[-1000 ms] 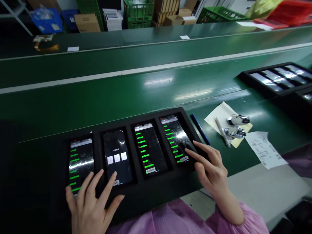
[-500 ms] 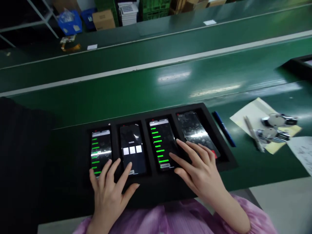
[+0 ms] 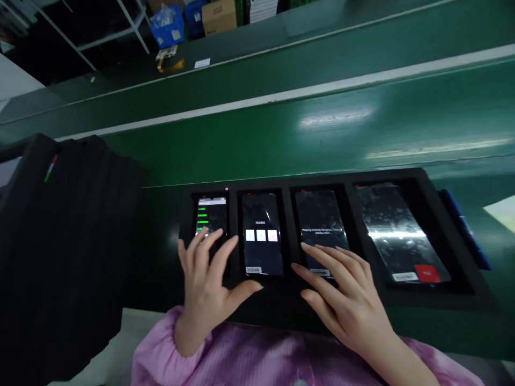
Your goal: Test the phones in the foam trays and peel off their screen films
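Several smartphones lie face up in the slots of a black foam tray point(image 3: 286, 225). My left hand point(image 3: 209, 284) is open, fingers spread over the lower part of the leftmost phone point(image 3: 217, 212), whose screen shows green lines of text. The second phone point(image 3: 260, 254), with three white squares on its screen, lies right of my left thumb. Over the lower part of the third phone point(image 3: 319, 214) rests my right hand point(image 3: 350, 300), open with its fingers stretched; whether a fingertip touches the glass I cannot tell. The rightmost phone point(image 3: 396, 214) sits tilted in its slot, a red patch at its lower end.
A blue pen point(image 3: 464, 228) lies along the tray's right side, near a paper sheet point(image 3: 502, 212). Black stacked foam point(image 3: 72, 225) stands at the left. Beyond the green bench run a white strip point(image 3: 281, 96), a blue bin point(image 3: 168, 29) and a cardboard box point(image 3: 219, 17).
The view has swung left, so the tray appears further right. The third phone's screen has gone from green lines to a dark page with white text. My left hand has moved up over the leftmost phone.
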The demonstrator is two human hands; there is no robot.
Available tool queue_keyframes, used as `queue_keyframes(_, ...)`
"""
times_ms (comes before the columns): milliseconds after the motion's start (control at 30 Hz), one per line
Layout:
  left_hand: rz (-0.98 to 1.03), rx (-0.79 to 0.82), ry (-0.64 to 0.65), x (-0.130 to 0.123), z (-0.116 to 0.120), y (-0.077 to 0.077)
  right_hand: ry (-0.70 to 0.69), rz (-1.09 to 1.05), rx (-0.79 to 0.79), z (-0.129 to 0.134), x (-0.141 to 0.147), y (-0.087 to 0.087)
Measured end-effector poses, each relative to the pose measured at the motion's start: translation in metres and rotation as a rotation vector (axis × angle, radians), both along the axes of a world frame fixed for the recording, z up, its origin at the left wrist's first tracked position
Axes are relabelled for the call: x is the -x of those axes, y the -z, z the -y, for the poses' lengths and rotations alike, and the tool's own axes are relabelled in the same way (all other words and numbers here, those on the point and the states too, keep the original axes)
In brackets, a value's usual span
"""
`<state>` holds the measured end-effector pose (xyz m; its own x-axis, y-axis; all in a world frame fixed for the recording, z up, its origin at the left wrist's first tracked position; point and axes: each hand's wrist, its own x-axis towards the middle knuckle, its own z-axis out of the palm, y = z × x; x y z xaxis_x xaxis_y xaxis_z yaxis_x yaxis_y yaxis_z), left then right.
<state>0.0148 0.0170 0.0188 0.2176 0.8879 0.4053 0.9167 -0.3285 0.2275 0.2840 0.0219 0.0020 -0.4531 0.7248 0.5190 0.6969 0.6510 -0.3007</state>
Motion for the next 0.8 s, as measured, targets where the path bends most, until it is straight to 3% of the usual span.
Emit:
queue_keyframes(133, -0.008, -0.019, -0.021, 0.059, 0.024, 0.009, -0.041, -0.016, 0.029, -0.004, 0.026, 0.000)
queue_keyframes(267, -0.009, 0.069, -0.130, 0.090, 0.042, 0.026, -0.038, -0.022, 0.015, -0.010, 0.042, 0.000)
queue_keyframes(367, 0.012, 0.097, -0.149, 0.093, 0.048, 0.033, 0.008, -0.012, 0.015, -0.009, 0.046, 0.003)
queue_keyframes(500, -0.037, 0.108, -0.158, 0.086, 0.048, 0.030, 0.120, -0.011, 0.019, -0.006, 0.045, 0.006)
queue_keyframes(800, -0.099, 0.090, -0.169, 0.077, 0.042, 0.028, 0.014, -0.151, -0.070, -0.006, 0.034, 0.004)
